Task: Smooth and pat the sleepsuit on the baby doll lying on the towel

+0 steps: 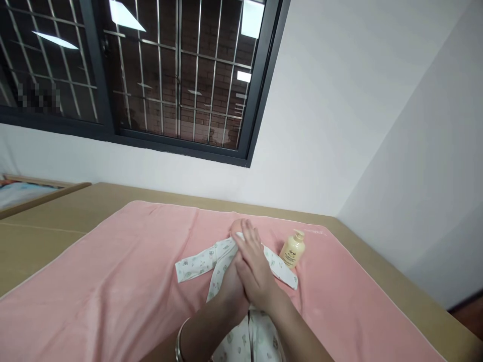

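My left hand (pixel 231 287), with a bangle on its wrist, is pressed palm to palm against my right hand (pixel 257 269). The right fingers are stretched out and point away from me; the left fingers are mostly hidden behind them. Nothing shows between the palms. Beneath both hands lies a doll in a white printed long-sleeved suit (pixel 196 264), its sleeves spread to the sides. Part of the doll's bald head (pixel 236 228) shows just beyond my fingertips. To the right, a pale yellow lotion bottle (pixel 293 250) with a pump-style top rests by the doll's sleeve.
A pink blanket (pixel 143 261) covers much of the tan surface (pixel 49 216). White walls (pixel 320 100) rise behind and at the right. A dark-framed window (pixel 177 75) with metal bars is above. At far left sits a wooden-edged bed or tray (pixel 68 193).
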`<act>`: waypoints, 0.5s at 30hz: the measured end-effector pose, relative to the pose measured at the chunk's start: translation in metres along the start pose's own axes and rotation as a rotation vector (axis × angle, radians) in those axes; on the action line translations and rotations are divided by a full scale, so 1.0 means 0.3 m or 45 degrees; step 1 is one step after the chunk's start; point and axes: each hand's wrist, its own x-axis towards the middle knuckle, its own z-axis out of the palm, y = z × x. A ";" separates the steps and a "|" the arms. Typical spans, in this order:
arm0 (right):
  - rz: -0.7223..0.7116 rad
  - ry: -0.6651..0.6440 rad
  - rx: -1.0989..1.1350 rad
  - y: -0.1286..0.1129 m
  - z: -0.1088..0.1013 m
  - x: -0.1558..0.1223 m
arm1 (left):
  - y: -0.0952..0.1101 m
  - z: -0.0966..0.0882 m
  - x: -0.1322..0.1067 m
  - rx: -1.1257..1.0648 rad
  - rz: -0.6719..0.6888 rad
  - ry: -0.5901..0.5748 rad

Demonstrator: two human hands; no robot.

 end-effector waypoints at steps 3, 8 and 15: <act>0.132 0.142 0.095 -0.002 0.013 0.008 | 0.051 -0.015 -0.008 0.085 -0.130 -0.083; 0.305 -0.071 0.688 -0.146 0.058 -0.077 | 0.079 -0.084 0.000 0.489 0.333 0.146; 0.512 -0.004 1.077 -0.091 -0.022 -0.096 | 0.021 -0.225 0.196 0.772 0.457 0.477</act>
